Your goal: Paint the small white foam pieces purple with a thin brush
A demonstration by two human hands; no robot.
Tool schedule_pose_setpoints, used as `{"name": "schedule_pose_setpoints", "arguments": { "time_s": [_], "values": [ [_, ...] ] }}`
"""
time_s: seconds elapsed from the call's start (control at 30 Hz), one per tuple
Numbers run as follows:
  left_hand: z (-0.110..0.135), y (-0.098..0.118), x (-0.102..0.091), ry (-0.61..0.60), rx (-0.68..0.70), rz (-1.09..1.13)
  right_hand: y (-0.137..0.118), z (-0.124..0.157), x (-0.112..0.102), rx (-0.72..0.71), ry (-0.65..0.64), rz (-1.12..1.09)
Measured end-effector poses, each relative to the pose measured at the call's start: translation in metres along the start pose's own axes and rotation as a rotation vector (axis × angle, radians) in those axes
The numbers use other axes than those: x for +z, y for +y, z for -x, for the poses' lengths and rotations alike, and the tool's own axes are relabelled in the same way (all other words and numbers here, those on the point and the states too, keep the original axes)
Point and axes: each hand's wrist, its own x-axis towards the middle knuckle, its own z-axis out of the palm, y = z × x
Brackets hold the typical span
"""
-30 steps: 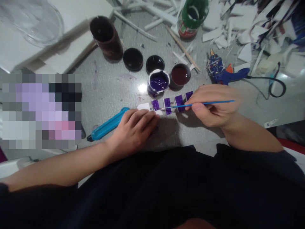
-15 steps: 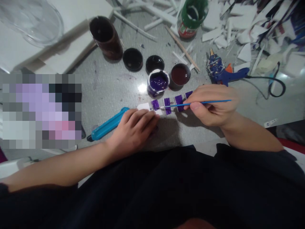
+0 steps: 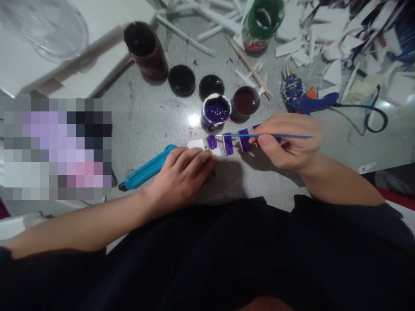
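Observation:
My right hand (image 3: 285, 140) pinches a thin blue paintbrush (image 3: 292, 136), held almost level. Its tip points left, at the upper edge of a small white piece with a purple painted patch (image 3: 212, 142); whether it touches is unclear. My left hand (image 3: 188, 170) rests its closed fingers on the lower left end of that piece, covering part of it. To the right stand more purple-painted pieces (image 3: 228, 144), some partly behind my right hand. Just above the row is an open jar of purple paint (image 3: 216, 111) with a white-smeared rim.
A blue utility knife (image 3: 149, 168) lies left of my left hand. Behind the paint stand dark lids (image 3: 181, 80), a dish of dark red liquid (image 3: 245, 103), a brown jar (image 3: 147, 52) and a green jar (image 3: 263, 26). A blue glue gun (image 3: 313, 100) and white scraps (image 3: 333, 21) are at the right.
The brush tip has risen from the lower right of the purple patch to its upper edge. My left hand stays on the piece.

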Motion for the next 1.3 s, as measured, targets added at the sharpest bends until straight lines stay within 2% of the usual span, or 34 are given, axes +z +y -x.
{"name": "schedule_pose_setpoints", "arguments": {
  "time_s": [0.37, 0.57, 0.67, 0.8, 1.1, 1.3],
  "values": [
    [-0.0007, -0.0002, -0.0011, 0.011, 0.011, -0.005, -0.0025, 0.0047, 0.0012, 0.028, -0.004, -0.050],
    [-0.0047, 0.0011, -0.0039, 0.036, 0.037, -0.065, -0.0020, -0.0001, -0.0001, -0.069, -0.020, -0.095],
    [-0.0063, 0.0015, -0.0054, 0.034, 0.045, -0.114, -0.0023, 0.0027, -0.0003, -0.024, -0.024, -0.111],
    [-0.0055, 0.0009, -0.0049, 0.029, 0.038, -0.085, -0.0024, 0.0072, -0.0026, 0.055, -0.112, -0.083],
    [-0.0017, -0.0005, -0.0018, -0.004, 0.005, -0.024, 0.0009, -0.0006, -0.0003, -0.177, -0.070, -0.008],
    [-0.0031, -0.0010, -0.0034, 0.015, 0.034, -0.047, 0.0013, 0.0028, -0.0010, -0.153, -0.108, -0.057]
  ]
}}
